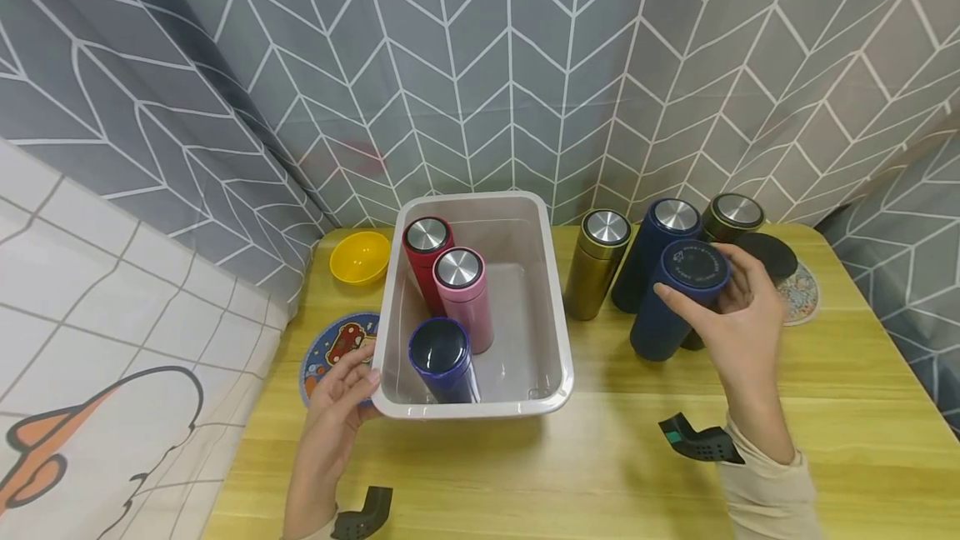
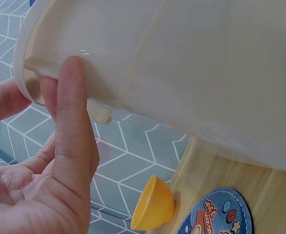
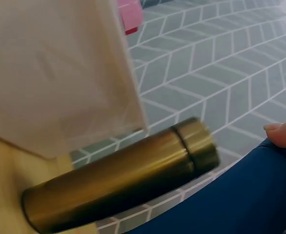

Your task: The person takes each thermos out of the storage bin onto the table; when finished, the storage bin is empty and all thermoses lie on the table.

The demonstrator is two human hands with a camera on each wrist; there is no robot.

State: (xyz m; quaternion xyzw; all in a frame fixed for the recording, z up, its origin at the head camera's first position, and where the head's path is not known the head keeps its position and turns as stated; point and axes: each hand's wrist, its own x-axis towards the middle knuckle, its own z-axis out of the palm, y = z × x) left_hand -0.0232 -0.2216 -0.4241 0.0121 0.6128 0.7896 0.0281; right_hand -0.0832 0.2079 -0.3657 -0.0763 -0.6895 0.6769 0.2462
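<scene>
My left hand (image 1: 341, 394) grips the left rim of a pale grey plastic bin (image 1: 558, 340); in the left wrist view its fingers (image 2: 73, 92) are at the rim and outer wall. Inside the bin stand a red thermos (image 1: 429, 261), a pink thermos (image 1: 467, 302) and a shiny blue thermos (image 1: 450, 369). Right of the bin, my right hand (image 1: 742, 315) holds a dark blue thermos (image 1: 660, 323) near its upper end, whose dark round face with pale print points up. The right wrist view shows part of this blue thermos (image 3: 220, 200).
Between bin and right hand stands a gold thermos (image 1: 592, 269). Behind the held one are another dark blue thermos (image 1: 648, 252) and an olive thermos (image 1: 731, 219). A black round thing (image 1: 768, 255) and patterned coaster (image 1: 802, 294) lie right; a yellow bowl (image 1: 360, 258) and blue coaster (image 1: 330, 348) left.
</scene>
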